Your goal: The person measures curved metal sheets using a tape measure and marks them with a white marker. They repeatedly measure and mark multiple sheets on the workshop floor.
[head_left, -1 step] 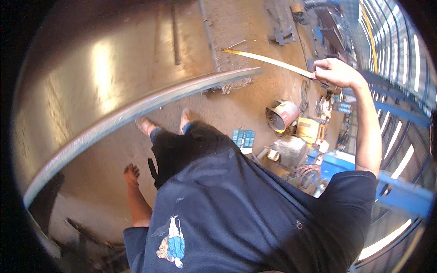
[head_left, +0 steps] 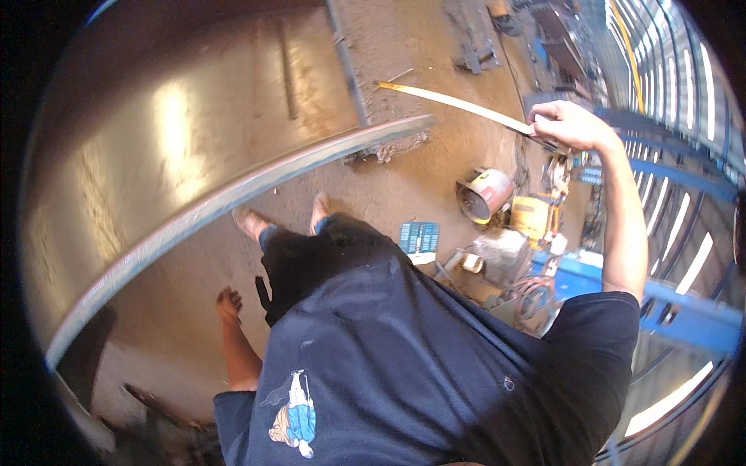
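My right hand is raised out to the right, its fingers closed on a tape measure whose case is mostly covered by the hand. The yellow blade sticks out leftward, its tip in the air beyond the end of a large metal plate. Tape and plate look apart. Low at my left side hangs my left hand, fingers loosely curled and somewhat apart, nothing visible in it. It is nearest to the plate's thick long edge, which runs in front of my feet.
To the right stand a round drum-like container, a yellow box and a teal case. Cables lie near a blue beam. Metal scraps lie at the far side. A dark bar is at the lower left.
The view has shifted slightly, so the plate's end sits a little further left. My left hand has swung slightly to the right. My right hand keeps its hold on the tape measure.
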Demonstrator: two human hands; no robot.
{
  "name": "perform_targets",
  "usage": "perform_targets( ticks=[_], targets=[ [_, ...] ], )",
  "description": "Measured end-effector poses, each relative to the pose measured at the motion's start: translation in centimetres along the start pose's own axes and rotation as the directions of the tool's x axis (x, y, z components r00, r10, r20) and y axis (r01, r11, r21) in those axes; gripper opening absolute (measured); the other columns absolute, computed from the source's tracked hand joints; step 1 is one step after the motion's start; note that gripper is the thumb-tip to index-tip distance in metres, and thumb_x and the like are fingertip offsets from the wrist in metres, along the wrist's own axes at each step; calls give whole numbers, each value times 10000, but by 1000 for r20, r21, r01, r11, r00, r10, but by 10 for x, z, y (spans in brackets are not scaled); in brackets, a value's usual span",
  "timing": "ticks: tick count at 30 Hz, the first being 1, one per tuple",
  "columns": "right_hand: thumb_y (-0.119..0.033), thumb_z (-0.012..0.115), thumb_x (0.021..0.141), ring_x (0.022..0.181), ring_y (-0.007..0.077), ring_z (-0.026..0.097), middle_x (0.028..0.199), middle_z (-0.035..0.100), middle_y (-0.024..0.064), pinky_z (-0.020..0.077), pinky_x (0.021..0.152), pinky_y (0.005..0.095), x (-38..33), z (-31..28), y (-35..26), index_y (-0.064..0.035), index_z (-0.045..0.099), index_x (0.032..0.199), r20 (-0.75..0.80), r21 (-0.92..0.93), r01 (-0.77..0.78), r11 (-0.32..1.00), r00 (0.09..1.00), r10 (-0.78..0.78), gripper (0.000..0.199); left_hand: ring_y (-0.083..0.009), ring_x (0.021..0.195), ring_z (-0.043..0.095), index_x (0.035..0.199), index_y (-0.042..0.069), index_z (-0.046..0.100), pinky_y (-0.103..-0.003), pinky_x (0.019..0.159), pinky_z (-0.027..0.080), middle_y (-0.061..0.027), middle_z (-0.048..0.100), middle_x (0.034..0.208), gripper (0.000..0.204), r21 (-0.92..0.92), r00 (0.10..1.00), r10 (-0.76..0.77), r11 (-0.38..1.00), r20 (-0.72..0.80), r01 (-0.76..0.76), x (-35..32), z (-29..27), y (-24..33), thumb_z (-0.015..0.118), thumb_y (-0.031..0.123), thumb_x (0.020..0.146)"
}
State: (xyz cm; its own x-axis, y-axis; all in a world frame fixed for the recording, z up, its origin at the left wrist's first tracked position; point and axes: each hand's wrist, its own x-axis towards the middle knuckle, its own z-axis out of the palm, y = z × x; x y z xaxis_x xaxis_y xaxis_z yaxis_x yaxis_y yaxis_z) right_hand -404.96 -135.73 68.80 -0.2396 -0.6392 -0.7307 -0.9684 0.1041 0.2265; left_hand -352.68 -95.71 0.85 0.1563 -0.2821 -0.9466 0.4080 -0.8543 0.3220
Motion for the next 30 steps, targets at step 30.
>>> perform_targets(
  ticks=[30],
  targets=[
    [-352, 657, 941, 536, 125, 580, 641, 629, 5, 456, 525, 319, 84, 499, 570, -117, 681, 1020, -232, 899, 160, 407, 963, 134, 250, -254, 769, 718, 1014, -11, 730, -362, 692, 566, -170, 738, 870, 279, 768, 745, 192, -219, 639, -602, -131, 731, 34, 587, 205, 907]
  ],
)
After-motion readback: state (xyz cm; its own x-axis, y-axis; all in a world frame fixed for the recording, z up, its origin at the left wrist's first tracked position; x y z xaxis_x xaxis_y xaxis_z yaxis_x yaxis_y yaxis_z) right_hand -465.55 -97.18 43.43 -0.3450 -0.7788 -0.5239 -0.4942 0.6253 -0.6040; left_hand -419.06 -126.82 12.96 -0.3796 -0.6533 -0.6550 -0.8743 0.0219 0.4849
